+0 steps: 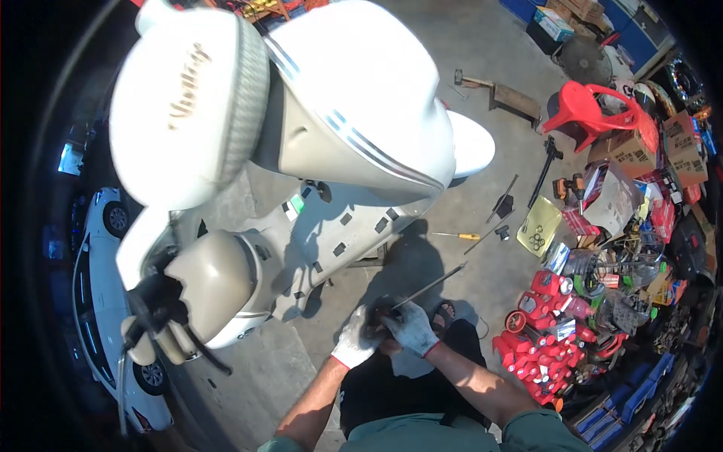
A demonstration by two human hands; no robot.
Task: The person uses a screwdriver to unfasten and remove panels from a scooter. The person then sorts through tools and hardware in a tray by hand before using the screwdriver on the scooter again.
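Both of my hands wear white work gloves and are close together in front of my lap. My left hand [357,340] is closed around a small dark part [381,316], whose exact kind I cannot make out. On its other side, my right hand [411,329] grips the same dark part, fingers bent. A long thin rod [432,285] slants up and right from beside my right fingers; where it joins the part is hidden. Ahead of my hands stands a white and beige motor scooter [361,75], its flat footboard [339,233] nearest to them.
On the concrete floor to the right lie a yellow-handled screwdriver [468,236], a black shock-like rod [544,173] and a yellow tray [536,226] with small rings. Several red bottles [535,339], a red chair [599,113] and cartons crowd the right side. A white car [105,279] stands left.
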